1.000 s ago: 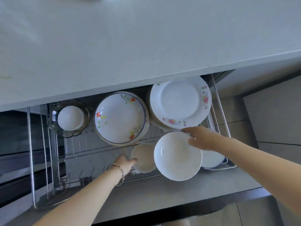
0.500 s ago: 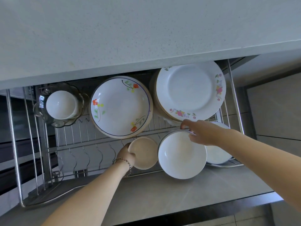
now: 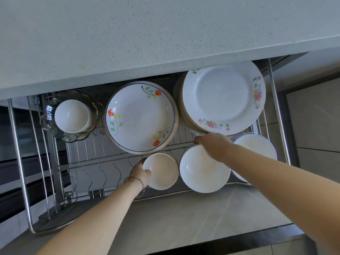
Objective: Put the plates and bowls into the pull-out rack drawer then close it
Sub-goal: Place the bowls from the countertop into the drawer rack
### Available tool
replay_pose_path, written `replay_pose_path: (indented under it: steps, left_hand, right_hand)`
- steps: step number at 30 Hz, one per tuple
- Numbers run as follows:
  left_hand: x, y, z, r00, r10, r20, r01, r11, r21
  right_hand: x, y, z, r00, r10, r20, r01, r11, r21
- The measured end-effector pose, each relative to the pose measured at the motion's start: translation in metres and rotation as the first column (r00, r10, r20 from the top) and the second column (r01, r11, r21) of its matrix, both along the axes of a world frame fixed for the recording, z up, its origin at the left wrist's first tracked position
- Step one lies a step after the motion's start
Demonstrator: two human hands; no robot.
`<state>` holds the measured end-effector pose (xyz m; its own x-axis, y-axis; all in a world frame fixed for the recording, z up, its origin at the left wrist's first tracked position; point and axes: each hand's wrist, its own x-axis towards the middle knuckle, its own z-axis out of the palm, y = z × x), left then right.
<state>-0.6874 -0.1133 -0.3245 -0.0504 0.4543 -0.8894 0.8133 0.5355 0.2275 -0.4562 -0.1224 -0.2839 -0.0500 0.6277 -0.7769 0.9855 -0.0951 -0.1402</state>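
Left hand (image 3: 142,172): bare
Right hand (image 3: 214,146): bare
Forearms (image 3: 103,214): both bare along their whole visible length
Left wrist: slim silver-toned chain bracelet (image 3: 138,179), twisted links, hanging a little loose

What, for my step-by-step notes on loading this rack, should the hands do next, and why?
Probably release both bowls and withdraw. The left hand grips the cream bowl, the right hand holds the white bowl by its far rim, and both look settled in the front of the rack drawer, so only pushing it shut seems left.
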Motion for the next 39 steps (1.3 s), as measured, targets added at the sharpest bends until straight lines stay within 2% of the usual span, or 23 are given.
replay_pose_path:
  steps: [8, 13, 15, 20, 22, 23, 25, 27, 30, 33, 39]
  left_hand:
    - [-0.004, 0.002, 0.001, 1.000, -0.030, 0.000, 0.030, 0.999, -0.015]
    - [-0.003, 0.001, 0.003, 1.000, -0.026, 0.012, 0.026, 0.999, -0.035]
    - [-0.003, 0.001, 0.002, 1.000, 0.008, 0.018, -0.007, 0.999, -0.047]
    - [0.002, 0.000, 0.009, 0.985, 0.160, 0.060, -0.153, 0.983, -0.102]
    - [0.003, -0.001, 0.012, 0.976, 0.203, 0.075, -0.195, 0.975, -0.106]
    - [0.004, -0.002, 0.013, 0.973, 0.216, 0.076, -0.208, 0.973, -0.103]
    - [0.004, -0.004, 0.014, 0.974, 0.219, 0.063, -0.213, 0.972, -0.095]
    - [0.003, -0.005, 0.013, 0.980, 0.194, 0.043, -0.190, 0.978, -0.085]
    - [0.003, -0.006, 0.016, 0.988, 0.151, 0.016, -0.149, 0.985, -0.089]
    - [0.008, -0.002, 0.034, 0.996, 0.090, -0.022, -0.092, 0.990, -0.104]
    - [0.016, 0.011, 0.098, 0.988, -0.134, -0.082, 0.127, 0.988, -0.087]
  right_hand:
    - [-0.014, -0.005, -0.018, 0.985, -0.170, 0.026, 0.169, 0.985, 0.030]
    - [-0.013, -0.008, -0.023, 0.982, -0.182, 0.059, 0.180, 0.983, 0.042]
    - [-0.013, -0.014, -0.023, 0.975, -0.212, 0.065, 0.207, 0.976, 0.072]
    - [-0.014, -0.041, -0.020, 0.893, -0.445, 0.064, 0.438, 0.894, 0.092]
    - [-0.012, -0.050, -0.016, 0.875, -0.480, 0.068, 0.474, 0.876, 0.088]
    - [-0.012, -0.053, -0.013, 0.885, -0.458, 0.084, 0.450, 0.887, 0.103]
    - [-0.009, -0.055, -0.013, 0.934, -0.329, 0.137, 0.298, 0.932, 0.208]
    - [-0.004, -0.055, -0.017, 0.942, -0.233, 0.241, 0.170, 0.951, 0.258]
    - [-0.003, -0.052, -0.006, 0.944, -0.239, 0.228, 0.205, 0.965, 0.165]
    - [0.001, -0.048, 0.006, 0.951, -0.162, 0.265, 0.125, 0.981, 0.150]
    - [-0.001, -0.012, 0.081, 0.982, 0.091, 0.165, -0.094, 0.995, 0.015]
